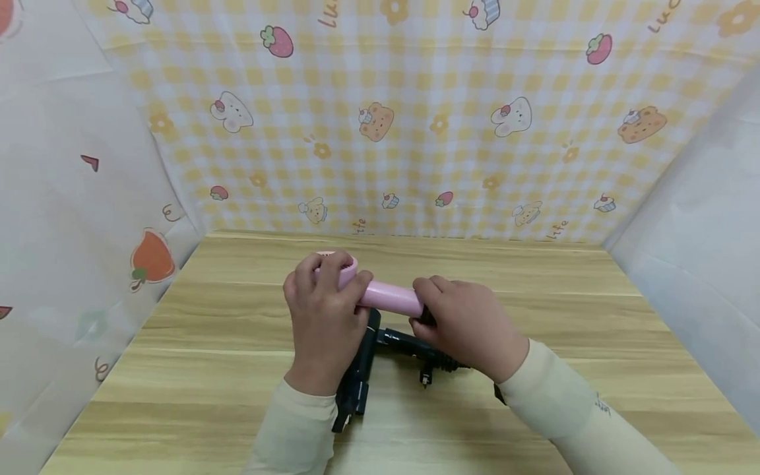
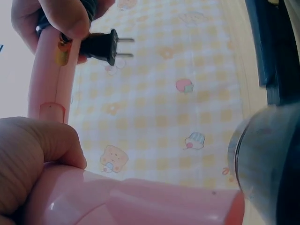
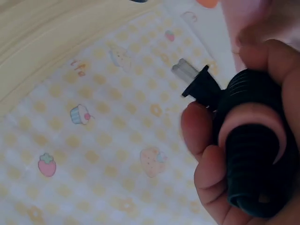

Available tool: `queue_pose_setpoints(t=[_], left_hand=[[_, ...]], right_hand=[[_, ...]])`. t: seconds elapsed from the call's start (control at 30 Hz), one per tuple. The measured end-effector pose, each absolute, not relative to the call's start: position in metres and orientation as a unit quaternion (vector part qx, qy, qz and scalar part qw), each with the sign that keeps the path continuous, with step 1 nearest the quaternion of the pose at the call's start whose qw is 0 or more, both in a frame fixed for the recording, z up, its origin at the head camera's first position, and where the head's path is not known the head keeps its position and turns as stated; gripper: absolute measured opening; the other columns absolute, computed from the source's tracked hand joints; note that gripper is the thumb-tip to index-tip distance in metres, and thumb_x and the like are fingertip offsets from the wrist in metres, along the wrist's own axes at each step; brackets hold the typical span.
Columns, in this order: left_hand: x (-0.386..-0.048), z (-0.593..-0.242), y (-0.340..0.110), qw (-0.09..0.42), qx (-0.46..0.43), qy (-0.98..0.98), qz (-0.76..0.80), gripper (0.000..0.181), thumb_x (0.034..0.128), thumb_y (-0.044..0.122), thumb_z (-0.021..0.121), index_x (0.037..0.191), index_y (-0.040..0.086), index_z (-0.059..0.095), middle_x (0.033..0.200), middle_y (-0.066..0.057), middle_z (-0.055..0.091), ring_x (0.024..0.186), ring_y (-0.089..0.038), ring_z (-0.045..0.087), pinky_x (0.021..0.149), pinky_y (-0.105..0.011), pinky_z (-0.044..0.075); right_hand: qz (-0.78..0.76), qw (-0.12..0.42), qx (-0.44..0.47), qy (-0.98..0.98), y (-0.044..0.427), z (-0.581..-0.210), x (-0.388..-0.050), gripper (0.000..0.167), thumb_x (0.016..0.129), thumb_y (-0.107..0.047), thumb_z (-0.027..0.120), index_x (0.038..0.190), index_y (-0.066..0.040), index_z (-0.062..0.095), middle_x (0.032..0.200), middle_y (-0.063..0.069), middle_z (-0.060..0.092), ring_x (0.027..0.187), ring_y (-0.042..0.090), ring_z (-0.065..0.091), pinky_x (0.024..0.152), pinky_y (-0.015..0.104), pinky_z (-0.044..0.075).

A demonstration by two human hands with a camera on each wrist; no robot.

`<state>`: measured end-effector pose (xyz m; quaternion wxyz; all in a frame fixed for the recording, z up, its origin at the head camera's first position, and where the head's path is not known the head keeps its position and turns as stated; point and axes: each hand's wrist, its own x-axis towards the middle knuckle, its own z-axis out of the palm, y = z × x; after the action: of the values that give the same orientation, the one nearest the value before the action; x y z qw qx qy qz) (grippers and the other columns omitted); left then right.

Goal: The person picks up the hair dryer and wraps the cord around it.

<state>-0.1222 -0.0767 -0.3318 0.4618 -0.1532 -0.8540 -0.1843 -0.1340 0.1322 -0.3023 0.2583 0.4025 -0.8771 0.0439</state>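
Note:
A pink hair dryer is held above the table by both hands. My left hand grips its barrel, with the fingers spread over the top and the thumb near the handle. My right hand is wrapped around the handle's end, where a bundled black cord sits against the palm. A black two-pin plug sticks out beside the right fingers. Below the hands, a black hair dryer lies on the table, partly hidden by the left hand and forearm. Its own plug lies near its handle.
The wooden table carries the black dryer. Behind it hangs a yellow checked cloth with cartoon prints. Pale sheets close off the left side and the right side.

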Motion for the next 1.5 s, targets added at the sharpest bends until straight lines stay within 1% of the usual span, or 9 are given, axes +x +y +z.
queue_pose_setpoints(t=[0.17,0.43,0.63,0.77,0.93,1.07,1.2,1.33,1.5], left_hand=[[-0.121,-0.332,-0.076,0.465,-0.161,-0.852,-0.179,0.024,0.0702,-0.002,0.078,0.090,0.013,0.078,0.112,-0.008,0.057,0.112,-0.036,0.045,0.086,-0.059,0.038],[-0.122,-0.331,-0.073,0.497,-0.170,-0.831,-0.183,0.027,0.0660,-0.004,0.078,0.087,0.013,0.078,0.110,-0.009,0.056,0.112,-0.035,0.045,0.085,-0.059,0.038],[-0.123,-0.331,-0.070,0.518,-0.183,-0.817,-0.173,0.026,0.0661,-0.005,0.077,0.086,0.013,0.077,0.109,-0.009,0.056,0.110,-0.035,0.046,0.085,-0.059,0.038],[-0.122,-0.331,-0.069,0.524,-0.191,-0.814,-0.162,0.024,0.0684,-0.003,0.077,0.086,0.014,0.076,0.108,-0.009,0.056,0.108,-0.034,0.047,0.084,-0.058,0.038],[-0.123,-0.332,-0.067,0.522,-0.194,-0.815,-0.159,0.025,0.0689,-0.001,0.080,0.089,0.015,0.078,0.111,-0.011,0.054,0.110,-0.035,0.045,0.084,-0.057,0.039],[-0.122,-0.330,-0.068,0.508,-0.201,-0.819,-0.176,0.028,0.0703,0.002,0.081,0.095,0.016,0.079,0.125,-0.016,0.051,0.116,-0.040,0.039,0.087,-0.055,0.038],[-0.121,-0.328,-0.072,0.458,-0.213,-0.840,-0.201,0.034,0.0715,0.003,0.080,0.103,0.016,0.079,0.140,-0.020,0.042,0.124,-0.044,0.033,0.095,-0.056,0.036],[-0.121,-0.326,-0.075,0.398,-0.237,-0.853,-0.239,0.046,0.0702,0.003,0.080,0.114,0.017,0.076,0.146,-0.021,0.036,0.131,-0.045,0.031,0.103,-0.055,0.034],[-0.119,-0.330,-0.075,0.338,-0.257,-0.860,-0.282,0.058,0.0728,0.005,0.081,0.127,0.019,0.069,0.147,-0.023,0.034,0.130,-0.045,0.035,0.098,-0.052,0.045]], right_hand=[[0.087,0.181,0.406,-0.892,0.136,-0.295,-0.138,0.025,0.078,-0.023,0.077,0.087,-0.012,0.056,0.068,-0.008,0.047,0.050,0.006,0.038,0.045,0.023,0.034],[0.199,-0.009,0.408,-0.891,0.144,-0.279,-0.150,0.013,0.080,-0.021,0.075,0.090,-0.019,0.065,0.068,-0.014,0.055,0.053,0.002,0.045,0.050,0.023,0.041],[0.298,-0.189,0.386,-0.852,0.153,-0.281,-0.166,0.007,0.084,-0.018,0.071,0.089,-0.018,0.068,0.069,-0.004,0.061,0.054,0.010,0.054,0.050,0.027,0.047],[0.348,-0.268,0.368,-0.819,0.158,-0.285,-0.172,0.004,0.085,-0.013,0.068,0.089,-0.014,0.067,0.069,0.003,0.062,0.053,0.015,0.055,0.050,0.031,0.050],[0.361,-0.267,0.367,-0.815,0.161,-0.288,-0.172,0.006,0.086,-0.014,0.068,0.092,-0.014,0.066,0.071,0.001,0.061,0.055,0.015,0.056,0.051,0.032,0.051],[0.362,-0.249,0.363,-0.822,0.164,-0.289,-0.170,0.006,0.087,-0.015,0.068,0.092,-0.014,0.066,0.071,0.001,0.062,0.055,0.015,0.057,0.051,0.033,0.052],[0.356,-0.237,0.359,-0.829,0.167,-0.290,-0.173,0.005,0.087,-0.013,0.068,0.091,-0.015,0.066,0.071,0.001,0.062,0.055,0.016,0.057,0.052,0.033,0.052],[0.352,-0.238,0.347,-0.836,0.174,-0.292,-0.179,0.007,0.087,-0.012,0.067,0.091,-0.017,0.068,0.070,0.000,0.061,0.055,0.016,0.056,0.052,0.035,0.053],[0.346,-0.252,0.341,-0.837,0.186,-0.297,-0.185,0.008,0.088,-0.012,0.067,0.093,-0.017,0.069,0.073,0.001,0.063,0.056,0.015,0.057,0.053,0.035,0.053]])
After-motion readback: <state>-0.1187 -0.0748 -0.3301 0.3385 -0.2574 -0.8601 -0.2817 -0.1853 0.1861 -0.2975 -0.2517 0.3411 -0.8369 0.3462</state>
